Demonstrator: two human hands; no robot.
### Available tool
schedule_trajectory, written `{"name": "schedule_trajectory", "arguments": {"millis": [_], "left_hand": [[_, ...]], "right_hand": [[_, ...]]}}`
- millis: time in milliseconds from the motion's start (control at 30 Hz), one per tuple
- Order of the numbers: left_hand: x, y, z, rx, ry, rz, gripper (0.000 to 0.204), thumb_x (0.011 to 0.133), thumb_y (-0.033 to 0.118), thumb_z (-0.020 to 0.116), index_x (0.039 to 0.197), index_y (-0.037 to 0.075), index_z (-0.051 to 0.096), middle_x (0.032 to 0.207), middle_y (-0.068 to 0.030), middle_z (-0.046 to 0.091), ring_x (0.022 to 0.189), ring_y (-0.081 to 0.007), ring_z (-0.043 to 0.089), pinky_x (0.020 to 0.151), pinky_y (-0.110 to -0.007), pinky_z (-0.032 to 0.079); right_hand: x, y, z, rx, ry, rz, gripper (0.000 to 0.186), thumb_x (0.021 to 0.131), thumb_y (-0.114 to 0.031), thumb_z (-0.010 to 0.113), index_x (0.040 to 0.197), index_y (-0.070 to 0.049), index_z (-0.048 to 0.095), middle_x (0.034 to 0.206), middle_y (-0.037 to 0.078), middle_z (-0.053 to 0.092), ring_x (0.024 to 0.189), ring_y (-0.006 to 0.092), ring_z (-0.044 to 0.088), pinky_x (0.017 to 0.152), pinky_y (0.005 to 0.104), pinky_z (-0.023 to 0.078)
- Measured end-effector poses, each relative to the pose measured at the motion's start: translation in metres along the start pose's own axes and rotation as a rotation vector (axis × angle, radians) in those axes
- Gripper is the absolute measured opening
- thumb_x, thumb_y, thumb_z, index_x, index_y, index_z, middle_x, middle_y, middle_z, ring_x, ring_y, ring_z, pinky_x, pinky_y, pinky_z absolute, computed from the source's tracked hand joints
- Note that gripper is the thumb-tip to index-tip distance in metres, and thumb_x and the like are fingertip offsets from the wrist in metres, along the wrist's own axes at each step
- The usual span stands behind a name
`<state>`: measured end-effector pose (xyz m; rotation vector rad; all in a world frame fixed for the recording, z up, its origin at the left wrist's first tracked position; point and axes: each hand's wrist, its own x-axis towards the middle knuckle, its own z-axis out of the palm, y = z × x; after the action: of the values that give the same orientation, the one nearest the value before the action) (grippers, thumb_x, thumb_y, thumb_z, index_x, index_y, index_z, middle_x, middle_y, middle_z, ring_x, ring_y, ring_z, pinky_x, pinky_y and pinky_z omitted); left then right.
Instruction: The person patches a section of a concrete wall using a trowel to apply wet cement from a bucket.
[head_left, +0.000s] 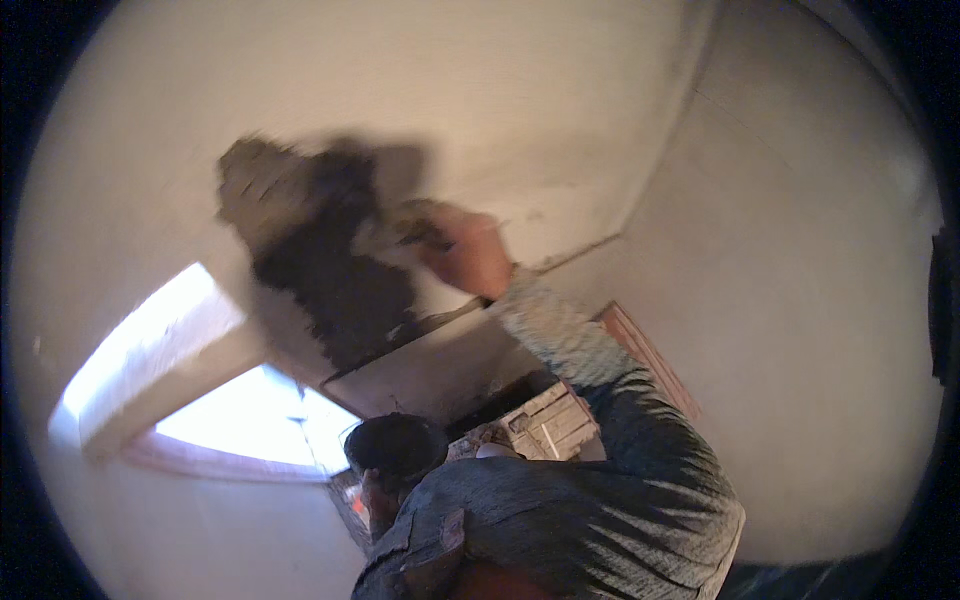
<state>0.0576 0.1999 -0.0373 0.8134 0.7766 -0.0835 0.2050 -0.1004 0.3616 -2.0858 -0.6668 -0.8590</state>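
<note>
My right hand (472,252) is raised against the pale wall (500,110), its fingers closed round a trowel. The trowel's blade (385,237) is blurred and lies over a rough patch of wet grey mortar (335,290). That patch is darker in its lower part, with ragged edges. Lower down, my left hand (374,500) shows only in part, closed at the side of a dark round bowl (395,445). What the bowl contains cannot be made out.
A bright window opening (265,420) with a deep sill lies left of the bowl. Under my right forearm is a ledge (440,365), with pale boards or blocks (550,425) beyond it. Another wall (800,300) meets this one on the right.
</note>
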Motion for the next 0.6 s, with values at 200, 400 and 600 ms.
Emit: {"name": "schedule_trajectory", "arguments": {"millis": [200,400,600], "left_hand": [[-0.003,0.006,0.013,0.063,-0.001,-0.052,0.018,0.077,0.015,0.061,0.092,0.005,0.059,0.076,-0.0055,0.057,0.065,-0.0205,0.058,0.057,-0.033,0.048],[0.006,-0.009,-0.010,0.054,-0.040,-0.061,0.017,0.077,0.015,0.061,0.090,0.005,0.059,0.075,-0.0051,0.057,0.064,-0.0203,0.058,0.056,-0.033,0.048],[-0.018,-0.002,-0.008,0.075,-0.019,-0.020,0.016,0.077,0.016,0.061,0.089,0.005,0.059,0.073,-0.0046,0.056,0.063,-0.0200,0.057,0.054,-0.033,0.047]], "right_hand": [[-0.038,0.027,0.012,-0.192,0.037,0.012,0.043,0.072,-0.017,0.075,0.111,-0.004,0.060,0.085,0.014,0.064,0.076,0.0278,0.066,0.066,0.0369,0.053],[-0.046,0.016,0.000,-0.280,-0.036,0.184,0.042,0.075,-0.009,0.071,0.115,-0.003,0.061,0.099,0.017,0.067,0.087,0.0266,0.068,0.076,0.0340,0.053],[-0.038,0.038,0.010,-0.064,0.064,0.039,0.034,0.075,-0.010,0.069,0.108,-0.003,0.062,0.100,0.016,0.067,0.088,0.0321,0.066,0.077,0.0365,0.054]]}}
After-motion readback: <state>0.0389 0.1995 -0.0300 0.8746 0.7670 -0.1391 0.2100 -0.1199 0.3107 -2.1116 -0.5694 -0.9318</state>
